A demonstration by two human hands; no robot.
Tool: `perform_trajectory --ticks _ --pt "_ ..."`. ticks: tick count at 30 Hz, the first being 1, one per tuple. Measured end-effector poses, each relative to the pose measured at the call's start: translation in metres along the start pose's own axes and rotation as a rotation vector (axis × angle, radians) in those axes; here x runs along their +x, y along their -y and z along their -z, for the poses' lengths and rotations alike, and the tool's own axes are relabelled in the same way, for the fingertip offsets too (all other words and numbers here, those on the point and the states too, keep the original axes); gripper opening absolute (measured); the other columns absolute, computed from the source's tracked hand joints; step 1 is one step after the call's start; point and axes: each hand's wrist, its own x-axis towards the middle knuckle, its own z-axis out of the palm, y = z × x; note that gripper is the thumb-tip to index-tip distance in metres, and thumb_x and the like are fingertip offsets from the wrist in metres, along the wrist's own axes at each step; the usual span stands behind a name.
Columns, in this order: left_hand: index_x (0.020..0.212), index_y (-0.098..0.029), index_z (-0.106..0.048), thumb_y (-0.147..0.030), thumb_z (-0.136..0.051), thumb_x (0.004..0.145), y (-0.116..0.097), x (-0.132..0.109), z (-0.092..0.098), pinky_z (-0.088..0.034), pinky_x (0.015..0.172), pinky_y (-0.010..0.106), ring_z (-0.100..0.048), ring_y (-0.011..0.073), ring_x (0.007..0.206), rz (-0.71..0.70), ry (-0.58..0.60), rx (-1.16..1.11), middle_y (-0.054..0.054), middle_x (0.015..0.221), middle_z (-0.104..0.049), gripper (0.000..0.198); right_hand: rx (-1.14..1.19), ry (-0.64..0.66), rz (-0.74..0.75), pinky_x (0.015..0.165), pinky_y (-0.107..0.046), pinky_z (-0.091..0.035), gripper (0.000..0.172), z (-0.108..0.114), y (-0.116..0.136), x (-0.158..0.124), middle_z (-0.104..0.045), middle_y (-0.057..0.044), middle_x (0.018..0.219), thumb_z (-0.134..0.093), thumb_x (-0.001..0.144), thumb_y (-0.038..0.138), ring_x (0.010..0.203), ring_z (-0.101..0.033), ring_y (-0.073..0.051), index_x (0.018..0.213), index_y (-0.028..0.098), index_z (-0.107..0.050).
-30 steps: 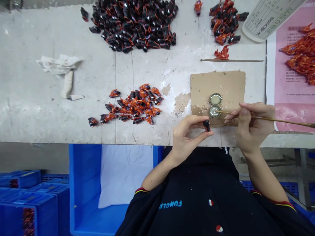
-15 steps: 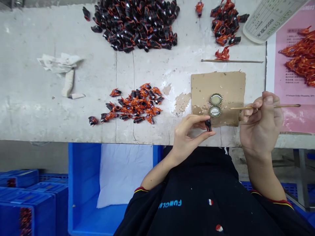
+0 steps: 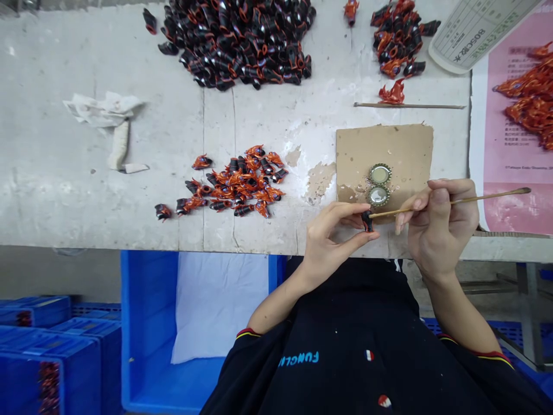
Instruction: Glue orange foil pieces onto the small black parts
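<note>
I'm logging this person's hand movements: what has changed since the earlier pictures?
The right hand drew the thin brown wooden stick rightward from the lower round metal cap, then back left; its tip is now at the small black part in the left hand. Nothing was grasped or released. The left hand's hold and the orange and black pieces stayed as they were.

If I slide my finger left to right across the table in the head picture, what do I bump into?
Crumpled white tissue → orange-and-black pile → left hand pinching a small black piece → right hand → heap of orange pieces.
</note>
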Motion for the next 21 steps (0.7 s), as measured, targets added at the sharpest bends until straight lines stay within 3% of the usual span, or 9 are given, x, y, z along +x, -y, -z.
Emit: perform_trajectory --ticks 21 --pt "0.114 -0.020 -0.069 -0.015 -0.083 0.076 0.0023 0.0002 -0.0006 -0.060 0.080 0.015 -0.068 0.0074 0.083 -0.009 -0.010 -0.058 0.001 0.098 -0.069 0.041 0.017 0.016 0.010 0.038 -0.019 -0.047 0.005 -0.0006 0.0005 -0.0019 -0.062 0.006 0.066 -0.064 0.095 0.027 0.046 -0.057 -0.008 0.097 0.027 -0.069"
